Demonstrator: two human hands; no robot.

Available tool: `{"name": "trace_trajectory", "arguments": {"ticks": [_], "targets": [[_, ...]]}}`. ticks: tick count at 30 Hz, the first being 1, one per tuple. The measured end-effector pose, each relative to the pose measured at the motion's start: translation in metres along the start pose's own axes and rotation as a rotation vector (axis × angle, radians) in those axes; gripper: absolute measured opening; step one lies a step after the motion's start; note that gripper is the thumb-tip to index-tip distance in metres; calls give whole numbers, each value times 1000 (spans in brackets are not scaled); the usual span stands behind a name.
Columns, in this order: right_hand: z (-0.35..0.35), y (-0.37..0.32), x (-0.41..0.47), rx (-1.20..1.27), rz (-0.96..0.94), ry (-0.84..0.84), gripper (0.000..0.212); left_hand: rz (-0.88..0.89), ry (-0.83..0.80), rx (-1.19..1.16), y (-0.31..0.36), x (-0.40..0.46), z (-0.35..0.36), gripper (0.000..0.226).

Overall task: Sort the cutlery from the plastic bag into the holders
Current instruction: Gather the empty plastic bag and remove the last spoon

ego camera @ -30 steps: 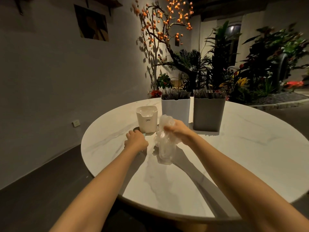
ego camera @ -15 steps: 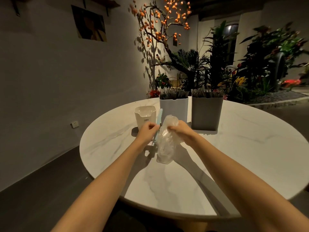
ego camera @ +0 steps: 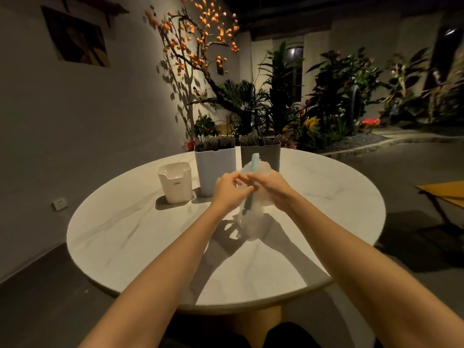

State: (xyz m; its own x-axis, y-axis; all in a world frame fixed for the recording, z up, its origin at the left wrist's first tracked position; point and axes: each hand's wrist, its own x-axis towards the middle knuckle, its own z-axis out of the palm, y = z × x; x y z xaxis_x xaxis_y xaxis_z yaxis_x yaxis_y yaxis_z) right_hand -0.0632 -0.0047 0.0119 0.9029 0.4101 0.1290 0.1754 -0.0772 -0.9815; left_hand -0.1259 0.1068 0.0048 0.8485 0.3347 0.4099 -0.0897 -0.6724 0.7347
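Note:
Over the round table (ego camera: 130, 229), my right hand (ego camera: 272, 188) grips the top of a crumpled clear plastic bag (ego camera: 252, 222) that hangs down to the tabletop. My left hand (ego camera: 227, 190) pinches a long pale-blue cutlery piece (ego camera: 254, 164) held upright against the bag, its top poking above both hands. Behind the hands stand a white holder (ego camera: 213, 169) and a grey holder (ego camera: 270, 153), both packed with dark cutlery. A small cream holder (ego camera: 175, 183) sits to the left. What is left inside the bag cannot be made out.
A wall with a socket (ego camera: 59, 204) lies to the left. Behind the table grow an orange-fruited tree (ego camera: 200, 41) and dense plants (ego camera: 339, 96). A yellow-topped piece of furniture (ego camera: 444, 190) stands at the right edge. Bare tabletop stretches in front of and beside the holders.
My left hand came from the table near the cream holder, now holds the blue piece, and has carried it right and up against the bag. The right hand stayed on the bag.

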Motion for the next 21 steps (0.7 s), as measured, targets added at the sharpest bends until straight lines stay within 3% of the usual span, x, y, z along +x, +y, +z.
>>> {"name": "trace_trajectory", "arguments": {"ticks": [6,11,16,21], "targets": [[-63,-4,-27,10,19,222,40,-31,-107,-212,50,-5,48,53],[-121,3,-59,35,76,355,39,12,-268,-250,96,-21,91,44],[-179,17,-95,49,129,440,24,89,-388,-240,135,-41,148,39],[-230,39,-118,76,259,602,64,86,-463,-265,163,-62,211,39]]}}
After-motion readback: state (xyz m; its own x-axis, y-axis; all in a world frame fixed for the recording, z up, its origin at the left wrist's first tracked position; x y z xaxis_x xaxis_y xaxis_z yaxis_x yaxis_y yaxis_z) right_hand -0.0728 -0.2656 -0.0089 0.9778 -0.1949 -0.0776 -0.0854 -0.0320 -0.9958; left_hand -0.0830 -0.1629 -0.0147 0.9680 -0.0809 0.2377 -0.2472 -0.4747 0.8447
